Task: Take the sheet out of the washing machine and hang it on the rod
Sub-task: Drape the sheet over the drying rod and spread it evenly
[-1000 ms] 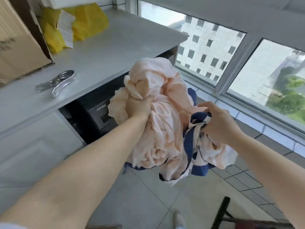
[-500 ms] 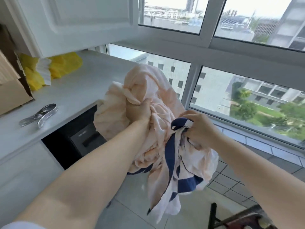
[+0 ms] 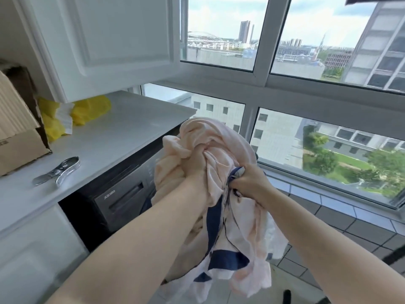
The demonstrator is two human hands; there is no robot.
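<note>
A bunched sheet (image 3: 221, 137), pale peach with dark blue patches, hangs in the air in front of me, clear of the washing machine. My left hand (image 3: 194, 164) grips its upper folds. My right hand (image 3: 248, 183) clutches a blue-edged part just to the right. The loose lower end (image 3: 241, 266) dangles toward the floor. The dark washing machine (image 3: 122, 196) sits under the countertop at the left, its drum hidden behind the sheet and my left arm. No rod shows in this view.
A white countertop (image 3: 131, 128) carries a large metal clip (image 3: 59, 171), yellow bags (image 3: 87, 109) and a cardboard box (image 3: 17, 132). A white wall cabinet (image 3: 109, 38) hangs above. Windows (image 3: 328, 137) fill the right side. A dark object (image 3: 287, 297) pokes up at the bottom edge.
The view has tilted up from the floor to the windows. Both hands have kept their hold on the sheet, and my right hand has closed in toward the left one.
</note>
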